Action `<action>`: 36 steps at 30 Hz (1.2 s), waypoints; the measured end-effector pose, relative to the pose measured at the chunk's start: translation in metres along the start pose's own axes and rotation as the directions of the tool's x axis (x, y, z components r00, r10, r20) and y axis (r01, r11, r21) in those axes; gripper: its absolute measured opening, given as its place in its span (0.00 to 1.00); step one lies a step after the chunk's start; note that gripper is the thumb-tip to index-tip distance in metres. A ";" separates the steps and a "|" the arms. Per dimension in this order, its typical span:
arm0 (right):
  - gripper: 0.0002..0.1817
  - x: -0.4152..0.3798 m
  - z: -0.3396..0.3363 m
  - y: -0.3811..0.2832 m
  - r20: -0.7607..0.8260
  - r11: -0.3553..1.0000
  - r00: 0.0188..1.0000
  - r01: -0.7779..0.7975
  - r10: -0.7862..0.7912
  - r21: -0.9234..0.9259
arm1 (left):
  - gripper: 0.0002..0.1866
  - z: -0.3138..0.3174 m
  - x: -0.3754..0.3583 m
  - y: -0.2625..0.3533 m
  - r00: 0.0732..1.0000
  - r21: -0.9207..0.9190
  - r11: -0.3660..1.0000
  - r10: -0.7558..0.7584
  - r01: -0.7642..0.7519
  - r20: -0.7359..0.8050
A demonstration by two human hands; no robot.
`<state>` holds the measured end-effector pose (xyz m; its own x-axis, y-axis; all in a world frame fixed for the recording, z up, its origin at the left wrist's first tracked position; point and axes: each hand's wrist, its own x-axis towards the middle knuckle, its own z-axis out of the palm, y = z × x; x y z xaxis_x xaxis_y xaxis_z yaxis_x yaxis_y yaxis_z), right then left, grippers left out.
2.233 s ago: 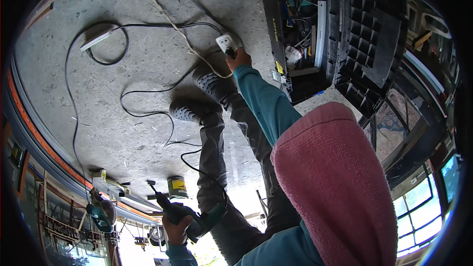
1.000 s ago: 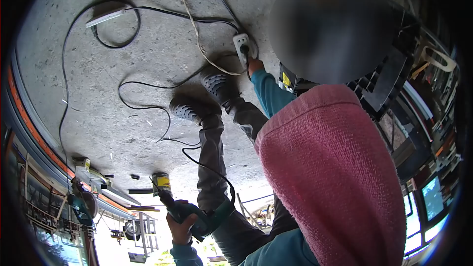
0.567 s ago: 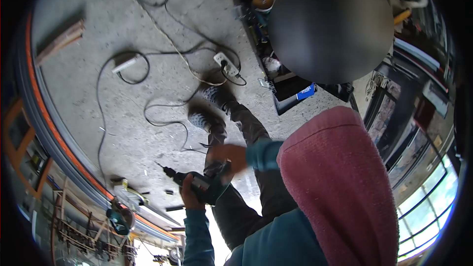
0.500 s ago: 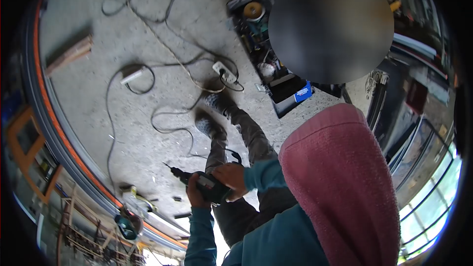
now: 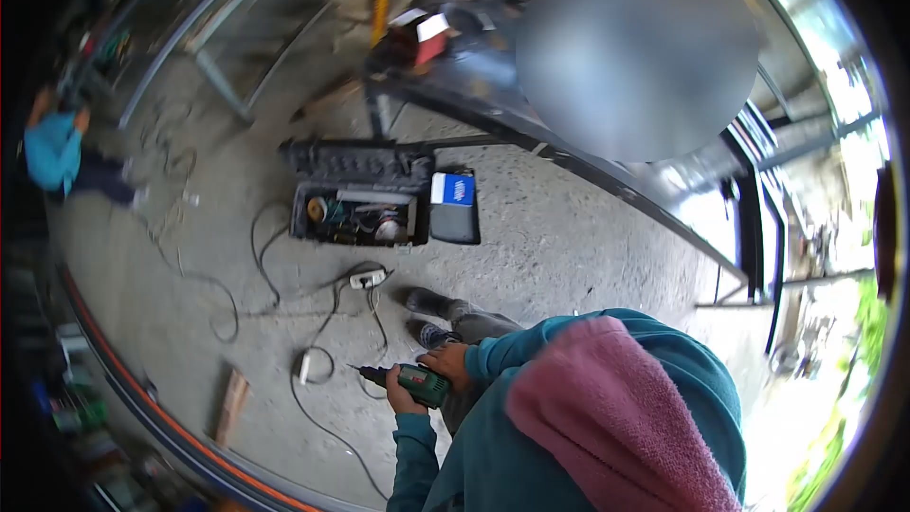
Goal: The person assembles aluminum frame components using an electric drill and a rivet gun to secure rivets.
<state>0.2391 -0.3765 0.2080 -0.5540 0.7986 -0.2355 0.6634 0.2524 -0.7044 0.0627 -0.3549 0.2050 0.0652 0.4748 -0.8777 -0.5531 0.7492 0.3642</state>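
Note:
A green and black power drill [image 5: 424,385] with a thin bit points to the left, in front of my body. My left hand [image 5: 404,392] is wrapped round its front part, behind the chuck. The rear of the drill is held by my right hand [image 5: 449,364], its fingers partly hidden by the tool. Below the drill are my trousers and shoes on the concrete floor. Near my shoes lies a white power strip [image 5: 368,279] with dark cords.
An open black toolbox [image 5: 358,218] holds tools, with a blue box [image 5: 453,190] at its right. A dark metal table [image 5: 588,175] stands beyond. Another person [image 5: 55,152] in blue is at the far left. A wood piece [image 5: 230,406] and loose cables lie on the floor.
The view has turned, bringing the table and the other person into sight. The toolbox now appears lower and further left. Both hands still hold the drill.

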 end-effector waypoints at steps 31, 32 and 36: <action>0.55 -0.769 -0.053 0.104 -0.531 0.774 -0.828 -0.214 0.180 0.596 | 0.20 0.388 -0.147 -0.440 0.399 0.672 0.083 -0.749 -0.736 0.529; 0.56 -0.782 -0.043 0.098 -0.536 0.765 -0.841 -0.300 0.069 0.570 | 0.20 0.393 -0.144 -0.440 0.464 0.684 -0.003 -0.737 -0.730 0.492; 0.58 -0.812 -0.001 0.063 -0.545 0.693 -0.837 -0.366 0.046 0.621 | 0.21 0.423 -0.145 -0.450 0.574 0.674 -0.165 -0.688 -0.720 0.444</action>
<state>0.7308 -1.0081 0.3557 0.7685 -0.3592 0.5295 0.3500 -0.4567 -0.8179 0.6531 -0.5656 0.2997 0.7869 -0.0383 -0.6159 0.6042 -0.1548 0.7817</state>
